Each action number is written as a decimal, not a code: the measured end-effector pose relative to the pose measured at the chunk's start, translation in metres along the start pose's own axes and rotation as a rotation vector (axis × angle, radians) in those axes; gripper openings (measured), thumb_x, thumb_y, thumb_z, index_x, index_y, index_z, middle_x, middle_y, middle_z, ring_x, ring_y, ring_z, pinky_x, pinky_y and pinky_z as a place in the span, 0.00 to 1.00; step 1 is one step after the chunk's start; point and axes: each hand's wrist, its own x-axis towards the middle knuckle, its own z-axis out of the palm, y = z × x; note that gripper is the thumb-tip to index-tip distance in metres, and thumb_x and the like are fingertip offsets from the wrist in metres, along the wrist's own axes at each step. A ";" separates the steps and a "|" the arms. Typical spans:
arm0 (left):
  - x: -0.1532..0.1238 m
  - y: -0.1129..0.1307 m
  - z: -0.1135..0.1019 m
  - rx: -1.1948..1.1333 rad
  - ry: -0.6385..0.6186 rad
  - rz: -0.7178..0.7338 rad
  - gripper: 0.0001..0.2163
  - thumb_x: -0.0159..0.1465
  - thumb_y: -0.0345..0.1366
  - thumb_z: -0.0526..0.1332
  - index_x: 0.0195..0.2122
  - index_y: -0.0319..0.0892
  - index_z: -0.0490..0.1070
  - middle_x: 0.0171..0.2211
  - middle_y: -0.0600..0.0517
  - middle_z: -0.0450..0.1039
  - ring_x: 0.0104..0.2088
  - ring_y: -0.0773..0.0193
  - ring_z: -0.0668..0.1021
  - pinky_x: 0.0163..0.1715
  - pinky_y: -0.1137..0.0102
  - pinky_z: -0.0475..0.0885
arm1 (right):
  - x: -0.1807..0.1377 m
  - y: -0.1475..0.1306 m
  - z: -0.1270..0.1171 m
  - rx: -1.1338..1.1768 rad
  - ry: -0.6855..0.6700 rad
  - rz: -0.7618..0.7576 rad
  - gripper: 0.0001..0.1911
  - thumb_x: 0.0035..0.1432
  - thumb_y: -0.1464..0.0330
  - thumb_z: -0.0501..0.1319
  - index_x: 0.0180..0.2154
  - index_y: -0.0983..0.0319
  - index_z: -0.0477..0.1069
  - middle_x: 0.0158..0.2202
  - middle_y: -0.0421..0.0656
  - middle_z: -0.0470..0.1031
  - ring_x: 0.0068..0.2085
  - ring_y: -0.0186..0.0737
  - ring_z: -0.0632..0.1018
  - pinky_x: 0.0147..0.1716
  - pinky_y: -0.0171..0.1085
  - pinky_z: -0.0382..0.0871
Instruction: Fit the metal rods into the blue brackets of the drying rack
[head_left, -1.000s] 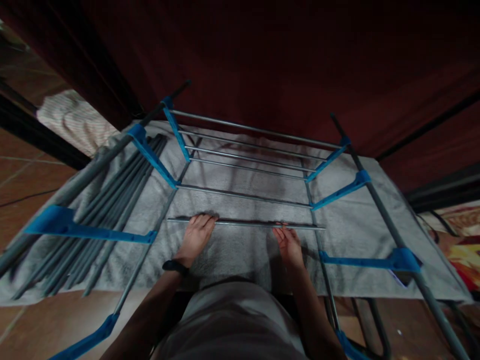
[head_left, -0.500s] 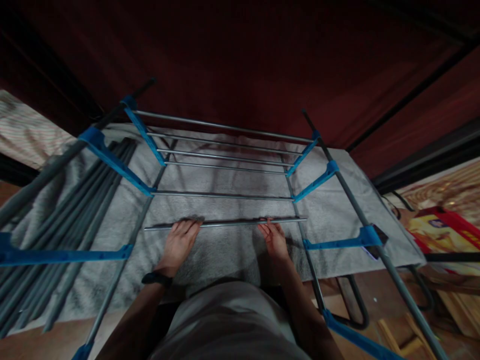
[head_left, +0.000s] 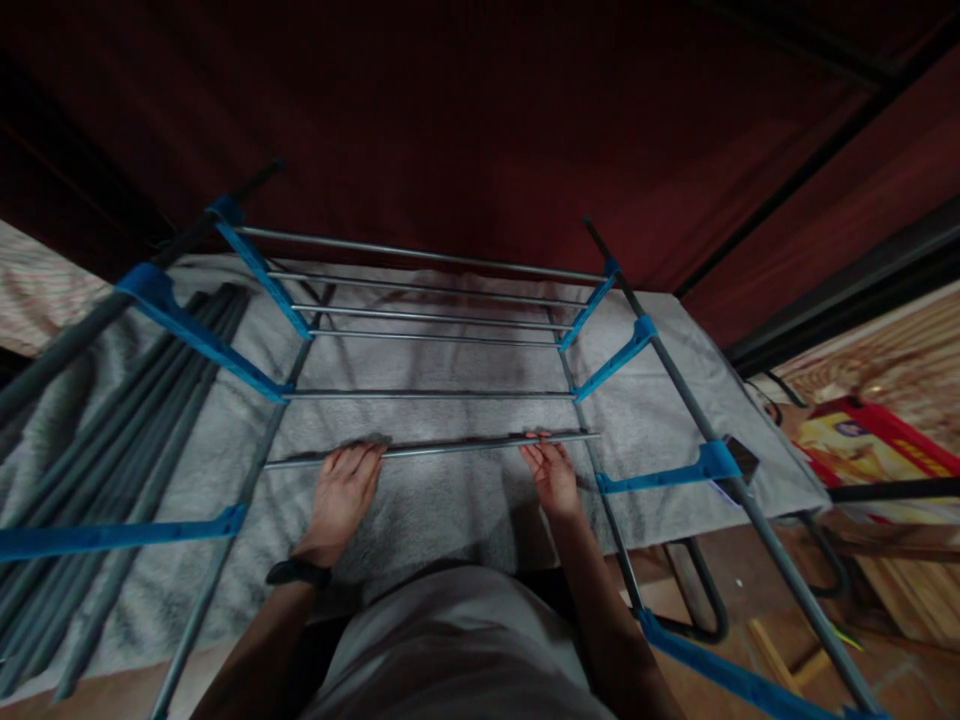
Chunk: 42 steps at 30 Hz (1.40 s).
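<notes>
A thin grey metal tube lies crosswise between my two hands, its left end slightly lower than its right. My left hand, with a dark band at the wrist, has its fingers wrapped over the tube left of centre. Toward the other end, my right hand pinches it from below. Around both hands stands a rack frame of grey tubes joined by blue plastic brackets. Several crossbars, such as one bar just beyond the held tube, span the frame's far part.
Loose grey tubes lie in a pile at the left on a grey blanket. A dark phone-like object rests beside the right upright. At the right is a red and yellow box. Dark red fabric hangs behind.
The view has shifted a little, so the frame appears farther left. My hands keep their hold on the tube, whose left end now reaches over the left lower rail.
</notes>
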 end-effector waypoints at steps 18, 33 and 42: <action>-0.001 -0.002 0.003 0.079 -0.001 -0.004 0.12 0.73 0.37 0.50 0.48 0.43 0.72 0.38 0.46 0.77 0.41 0.51 0.77 0.46 0.57 0.69 | 0.028 -0.012 -0.023 0.005 0.193 -0.073 0.15 0.49 0.62 0.72 0.27 0.55 0.66 0.25 0.33 0.77 0.32 0.36 0.80 0.53 0.46 0.75; -0.001 -0.005 0.006 0.014 0.027 -0.021 0.13 0.72 0.37 0.51 0.48 0.42 0.74 0.41 0.43 0.79 0.43 0.50 0.78 0.47 0.57 0.69 | 0.028 -0.007 -0.026 0.006 0.163 -0.108 0.11 0.52 0.65 0.69 0.27 0.55 0.68 0.30 0.37 0.79 0.34 0.38 0.80 0.52 0.47 0.76; 0.001 -0.002 0.000 -0.004 -0.022 -0.046 0.14 0.73 0.37 0.50 0.47 0.44 0.75 0.39 0.45 0.80 0.42 0.52 0.78 0.47 0.58 0.68 | 0.026 -0.011 -0.026 0.009 0.151 -0.083 0.12 0.49 0.67 0.71 0.28 0.57 0.68 0.33 0.38 0.81 0.40 0.39 0.82 0.49 0.45 0.77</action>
